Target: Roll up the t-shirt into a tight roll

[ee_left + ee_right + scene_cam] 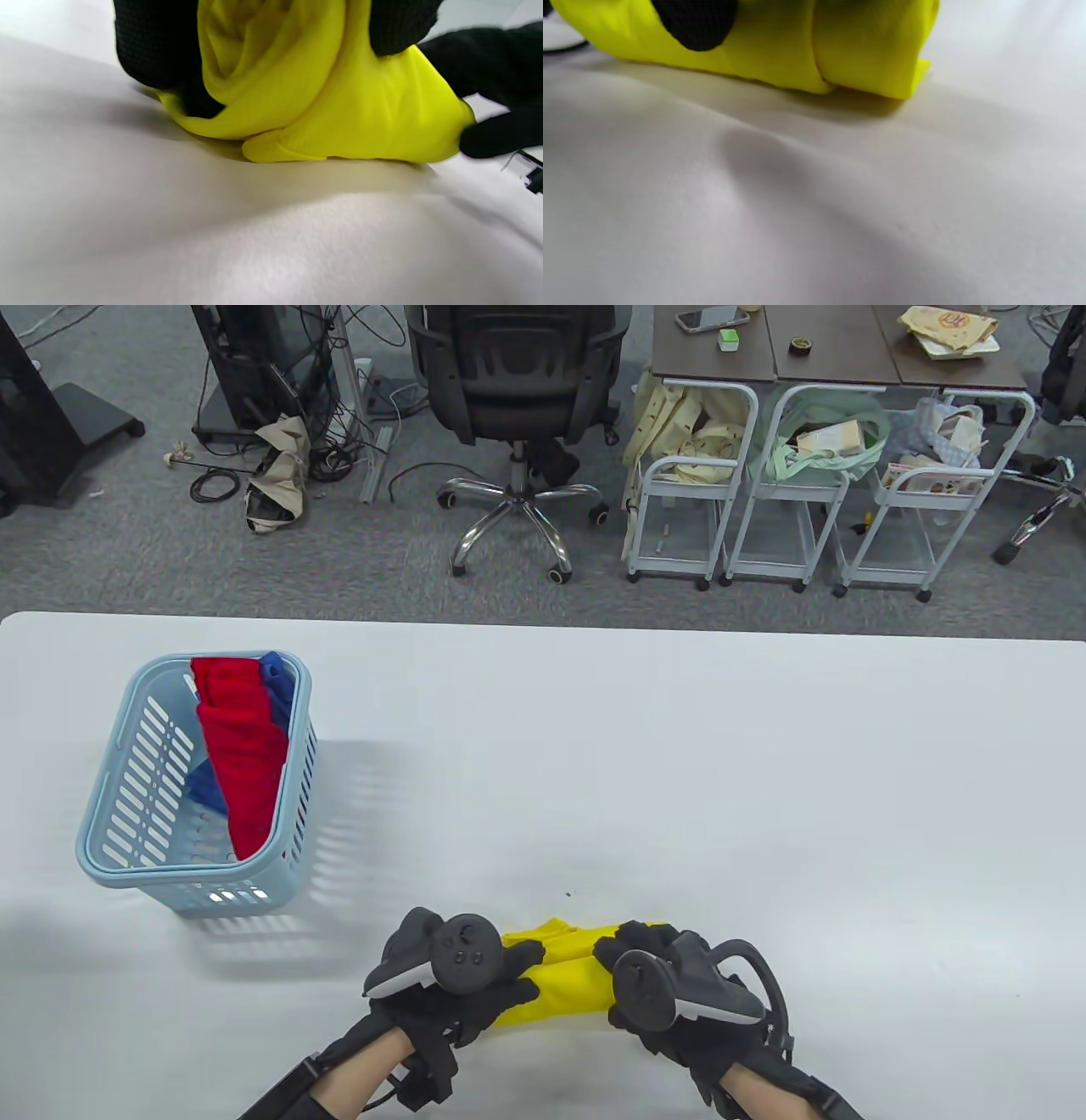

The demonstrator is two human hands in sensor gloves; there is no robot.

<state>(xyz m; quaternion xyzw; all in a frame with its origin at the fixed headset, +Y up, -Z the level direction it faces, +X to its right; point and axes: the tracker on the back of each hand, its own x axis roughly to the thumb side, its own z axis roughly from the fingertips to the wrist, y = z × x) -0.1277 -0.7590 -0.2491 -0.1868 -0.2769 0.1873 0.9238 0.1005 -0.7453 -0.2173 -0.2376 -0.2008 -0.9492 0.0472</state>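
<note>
Left hand (458, 976) gripping yellow t-shirt (564, 980) roll, right hand (670, 984) clamped opposite end

Bright overhead light – basket (119, 823) throws a slatted shadow right; wrist views soft, foreground blurred.

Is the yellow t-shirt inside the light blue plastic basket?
No, the yellow t-shirt lies on the white table, gripped by both hands, away from the light blue plastic basket.

The t-shirt (564, 980) is plain bright yellow, gripped by a left hand (458, 976) and right hand (670, 984) in black gloves. At ten o'clock from it, a pale blue slotted basket (114, 789) holds red cloth (242, 755) and blue cloth (278, 687). The table (679, 780) is white.
</note>
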